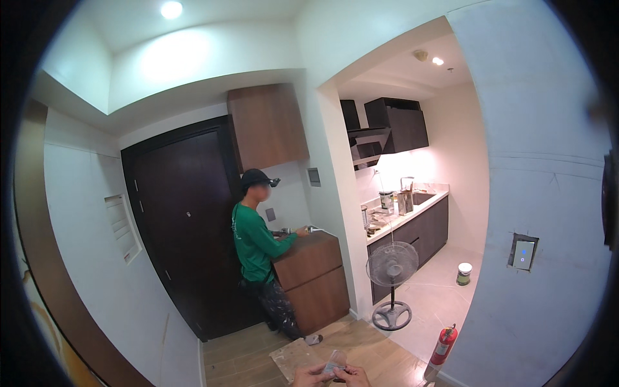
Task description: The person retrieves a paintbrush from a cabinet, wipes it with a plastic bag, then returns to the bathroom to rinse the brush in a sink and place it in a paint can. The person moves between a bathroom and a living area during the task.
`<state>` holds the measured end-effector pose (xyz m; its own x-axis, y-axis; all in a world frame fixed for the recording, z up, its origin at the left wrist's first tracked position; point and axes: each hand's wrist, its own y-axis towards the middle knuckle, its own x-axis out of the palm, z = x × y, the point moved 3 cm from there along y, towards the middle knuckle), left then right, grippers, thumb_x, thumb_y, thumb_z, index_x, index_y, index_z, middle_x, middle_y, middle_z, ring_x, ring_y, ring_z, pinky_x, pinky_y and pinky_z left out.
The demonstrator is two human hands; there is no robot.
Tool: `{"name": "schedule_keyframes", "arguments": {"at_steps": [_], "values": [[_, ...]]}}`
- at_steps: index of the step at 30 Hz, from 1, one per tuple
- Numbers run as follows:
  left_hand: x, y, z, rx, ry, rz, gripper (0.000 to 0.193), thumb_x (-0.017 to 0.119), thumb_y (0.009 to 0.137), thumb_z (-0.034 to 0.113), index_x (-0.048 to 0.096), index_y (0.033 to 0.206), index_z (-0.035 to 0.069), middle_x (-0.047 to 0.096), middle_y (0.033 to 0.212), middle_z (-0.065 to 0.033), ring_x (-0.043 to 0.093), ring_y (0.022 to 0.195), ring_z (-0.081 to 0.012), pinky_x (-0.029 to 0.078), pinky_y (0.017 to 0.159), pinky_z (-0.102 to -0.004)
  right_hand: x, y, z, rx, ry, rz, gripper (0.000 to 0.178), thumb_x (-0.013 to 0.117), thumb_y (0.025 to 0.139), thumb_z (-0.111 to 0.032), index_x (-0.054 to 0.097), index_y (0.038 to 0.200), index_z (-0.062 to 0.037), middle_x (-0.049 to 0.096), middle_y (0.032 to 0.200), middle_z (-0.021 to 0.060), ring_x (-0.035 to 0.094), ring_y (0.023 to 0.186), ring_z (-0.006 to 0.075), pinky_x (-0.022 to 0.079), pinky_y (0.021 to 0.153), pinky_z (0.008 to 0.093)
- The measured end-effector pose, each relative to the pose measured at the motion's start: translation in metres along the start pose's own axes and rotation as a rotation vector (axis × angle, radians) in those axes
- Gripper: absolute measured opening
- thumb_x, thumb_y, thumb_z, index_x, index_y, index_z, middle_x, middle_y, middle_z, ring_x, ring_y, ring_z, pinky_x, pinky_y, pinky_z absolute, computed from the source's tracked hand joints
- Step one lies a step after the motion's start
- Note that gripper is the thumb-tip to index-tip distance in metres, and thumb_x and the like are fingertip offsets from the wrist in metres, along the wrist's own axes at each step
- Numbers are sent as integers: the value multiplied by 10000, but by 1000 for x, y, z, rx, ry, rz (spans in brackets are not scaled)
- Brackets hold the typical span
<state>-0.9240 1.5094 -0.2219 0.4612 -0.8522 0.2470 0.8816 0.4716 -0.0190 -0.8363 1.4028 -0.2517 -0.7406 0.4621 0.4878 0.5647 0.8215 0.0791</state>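
Though small, greyish flat piece (335, 361); squarish

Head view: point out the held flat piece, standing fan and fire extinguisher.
Flat piece (336, 360): head view, upper part.
Standing fan (392, 264): head view, round grille.
Fire extinguisher (443, 344): head view, cylinder body.

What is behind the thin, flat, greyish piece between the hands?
Brown planked floor shows beyond its upper edge; what the greyish piece, left hand and right hand cover is hidden.

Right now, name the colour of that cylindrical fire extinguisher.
The fire extinguisher is red; see the head view.
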Motion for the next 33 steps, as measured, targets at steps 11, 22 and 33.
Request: {"name": "schedule_keyframes", "arguments": {"at_steps": [11,22,33], "values": [[-12,-21,12,-106,160,279,430,689,837,63,587,1239,-51,657,1139,-123,622,1041,-241,480,934,-362,32,-20,-37,-86,-106,11,166,646,899,-65,642,1049,8,657,907,40,604,822,126,505,730,262],[-11,-38,28,12,-22,117,414,683,856,67,589,1251,-13,662,1117,-94,625,998,-215,496,892,-350,57,-24,-50,-189,-295,105,87,669,858,-59,627,845,17,598,741,23,535,699,112,458,632,264],[-55,-61,16,74,-15,237,303,661,866,59,643,1162,-3,677,1051,-72,617,952,-191,497,848,-326,89,-15,-22,-214,-333,-39,92,661,871,-70,615,824,-6,592,737,16,525,682,103,452,612,266]]}}
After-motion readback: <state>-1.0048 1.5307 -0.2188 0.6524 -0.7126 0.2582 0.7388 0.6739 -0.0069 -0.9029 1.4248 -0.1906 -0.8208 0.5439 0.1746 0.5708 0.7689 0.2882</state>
